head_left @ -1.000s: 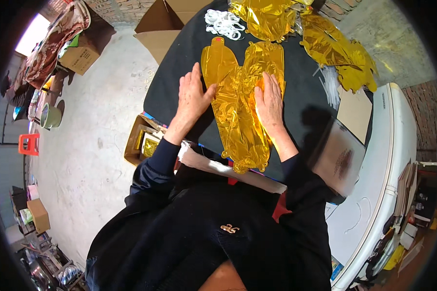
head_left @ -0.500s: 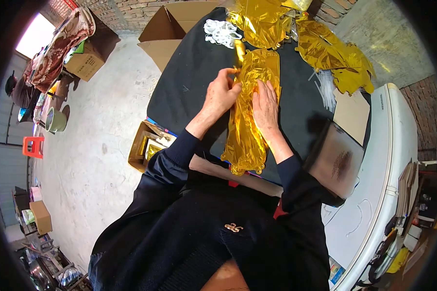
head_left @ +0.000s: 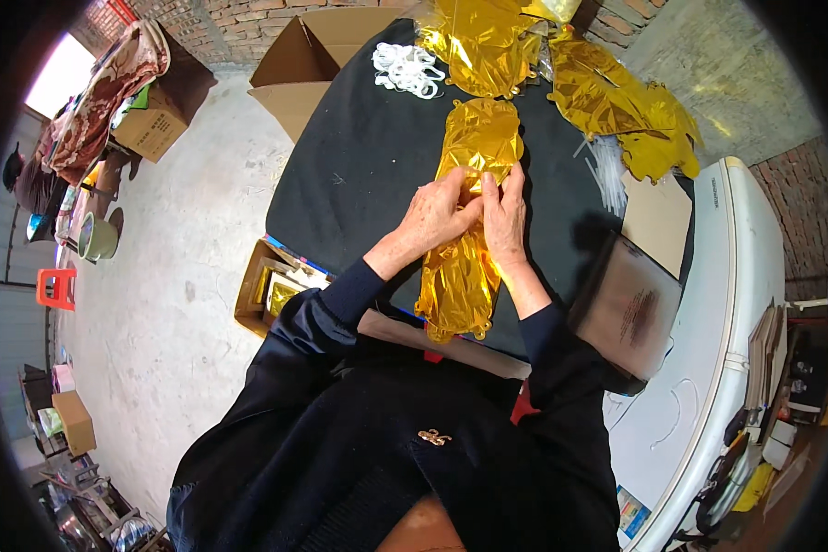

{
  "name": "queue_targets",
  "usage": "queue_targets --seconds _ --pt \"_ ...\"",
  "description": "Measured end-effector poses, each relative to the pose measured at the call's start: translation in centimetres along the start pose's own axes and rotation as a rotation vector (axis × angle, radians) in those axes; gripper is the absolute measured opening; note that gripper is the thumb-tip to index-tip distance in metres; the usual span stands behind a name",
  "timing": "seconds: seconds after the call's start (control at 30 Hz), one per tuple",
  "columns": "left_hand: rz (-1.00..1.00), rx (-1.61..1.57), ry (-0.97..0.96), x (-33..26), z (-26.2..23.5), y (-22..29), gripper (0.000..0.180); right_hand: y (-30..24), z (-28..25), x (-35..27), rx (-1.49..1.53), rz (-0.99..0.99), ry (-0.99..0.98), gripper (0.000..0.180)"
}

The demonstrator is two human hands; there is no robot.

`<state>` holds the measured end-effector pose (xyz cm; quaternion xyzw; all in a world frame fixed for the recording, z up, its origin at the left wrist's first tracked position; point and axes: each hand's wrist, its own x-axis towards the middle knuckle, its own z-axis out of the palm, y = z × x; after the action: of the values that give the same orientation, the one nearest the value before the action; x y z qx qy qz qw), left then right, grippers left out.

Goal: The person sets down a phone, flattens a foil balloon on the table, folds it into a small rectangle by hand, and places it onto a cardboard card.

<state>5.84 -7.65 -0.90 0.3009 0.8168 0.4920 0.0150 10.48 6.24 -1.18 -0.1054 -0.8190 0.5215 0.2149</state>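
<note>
A long gold foil balloon (head_left: 460, 290), flat and folded into a narrow strip, lies on the black-covered table (head_left: 340, 184) in front of me. My left hand (head_left: 443, 213) pinches the foil about halfway along, its fingers curled at the strip's middle. Close against it, my right hand (head_left: 504, 216) grips the right edge, thumb and fingers bent over the foil. The fingertips of both hands nearly meet, and the foil under them is partly hidden. Small tabs show along the strip's near and far ends.
More gold foil sheets (head_left: 483, 46) lie beyond, with another pile (head_left: 621, 106) at far right. White ribbon loops (head_left: 407, 70) and thin white sticks (head_left: 605, 175) are on the table. A clear plastic pack (head_left: 630, 308) sits right; an open carton (head_left: 253, 299) stands left, beside a white freezer-like surface (head_left: 681, 414) opposite.
My left hand has come from the strip's left edge to its middle, beside my right hand. The upright foil flap at the far left now lies flat. The view has shifted slightly.
</note>
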Motion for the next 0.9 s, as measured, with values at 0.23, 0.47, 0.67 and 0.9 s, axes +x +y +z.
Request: queue_targets --seconds 0.23,0.47,0.67,0.9 --pt "0.237 0.238 -0.130 -1.1 -1.5 -0.5 0.035 1.1 0.1 1.3 0.003 -0.007 0.054 0.045" --pt "0.326 0.713 -0.082 -4.5 0.4 -1.5 0.071 2.1 -1.0 4.3 -0.089 0.079 -0.036 0.057" --pt "0.279 0.761 -0.061 -4.8 0.7 -1.1 0.074 2.6 -1.4 8.5 -0.223 0.059 -0.023 0.048" --pt "0.261 0.765 -0.081 -4.7 0.5 -0.8 0.073 4.4 -1.5 11.9 -0.521 -0.163 -0.048 0.030"
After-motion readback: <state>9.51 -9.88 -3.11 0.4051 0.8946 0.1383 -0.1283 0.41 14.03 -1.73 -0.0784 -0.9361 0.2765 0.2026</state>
